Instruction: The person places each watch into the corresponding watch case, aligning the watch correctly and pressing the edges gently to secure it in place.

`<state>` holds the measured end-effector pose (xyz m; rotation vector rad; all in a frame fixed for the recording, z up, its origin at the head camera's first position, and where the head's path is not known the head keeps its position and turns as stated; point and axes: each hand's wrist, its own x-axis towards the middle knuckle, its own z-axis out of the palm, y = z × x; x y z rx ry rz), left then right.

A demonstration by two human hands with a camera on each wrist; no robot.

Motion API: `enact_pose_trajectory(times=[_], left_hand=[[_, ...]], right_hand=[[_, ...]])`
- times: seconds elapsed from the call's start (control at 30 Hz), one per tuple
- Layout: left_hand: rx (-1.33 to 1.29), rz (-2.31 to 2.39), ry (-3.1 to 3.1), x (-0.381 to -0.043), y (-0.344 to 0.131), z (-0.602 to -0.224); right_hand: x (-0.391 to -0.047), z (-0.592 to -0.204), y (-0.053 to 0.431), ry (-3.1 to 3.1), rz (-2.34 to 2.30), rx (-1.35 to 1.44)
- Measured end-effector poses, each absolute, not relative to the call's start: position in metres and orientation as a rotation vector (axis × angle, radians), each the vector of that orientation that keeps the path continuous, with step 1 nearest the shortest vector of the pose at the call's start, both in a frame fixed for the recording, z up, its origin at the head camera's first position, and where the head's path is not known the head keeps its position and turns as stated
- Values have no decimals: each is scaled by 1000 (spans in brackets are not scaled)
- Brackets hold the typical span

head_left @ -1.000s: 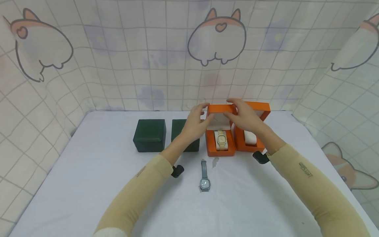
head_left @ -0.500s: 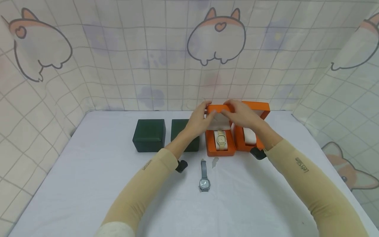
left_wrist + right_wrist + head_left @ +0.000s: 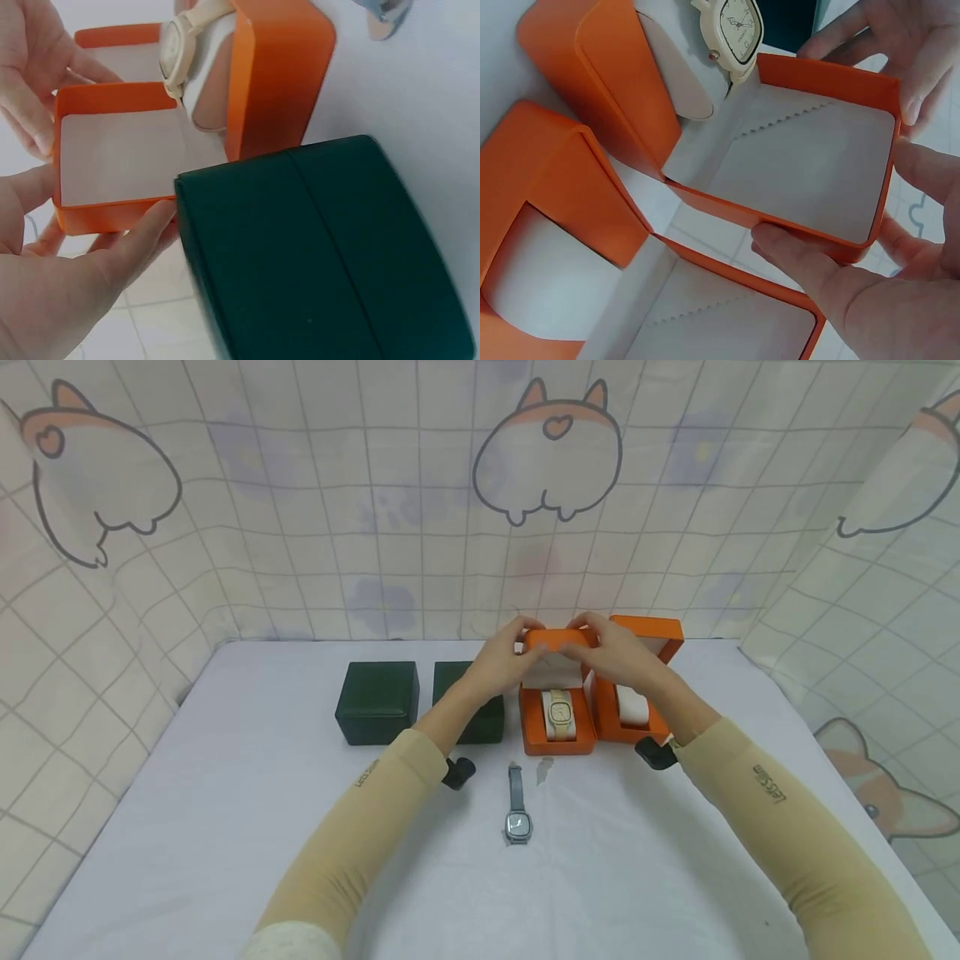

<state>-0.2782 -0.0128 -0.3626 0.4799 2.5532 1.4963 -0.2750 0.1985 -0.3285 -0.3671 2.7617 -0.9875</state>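
One lid (image 3: 553, 641) stands raised on an orange box (image 3: 558, 748) in the head view, with the left hand (image 3: 501, 662) and the right hand (image 3: 621, 653) at its upper corners. A cream watch (image 3: 559, 712) sits inside the box base; a grey watch (image 3: 517, 825) lies in front, on the table. Apply equal force at both corners; uneven force would likely twist the hinge.

Left wrist view: the left hand grips the lid, thumb on one side wall, fingers behind. A green box (image 3: 322, 247) stands near; allow clearance for the knuckles.

Right wrist view: the right hand grips the opposite side wall with the thumb, other fingers at the lid's outer end. A second orange box (image 3: 529, 161), lid also raised, is just beside; avoid catching it. Place fingertips on outer faces, off the inner rim, to prevent pinching.
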Motion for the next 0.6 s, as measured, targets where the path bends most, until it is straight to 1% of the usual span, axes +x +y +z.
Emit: enact_pose_trajectory(times=[0.37, 0.6], left_hand=[[500, 1382, 2523, -269, -15, -354], [589, 1328, 2484, -267, -18, -357]], right_hand=[[-274, -333, 204, 2634, -1108, -383], [-269, -335, 206, 2574, -1145, -371]])
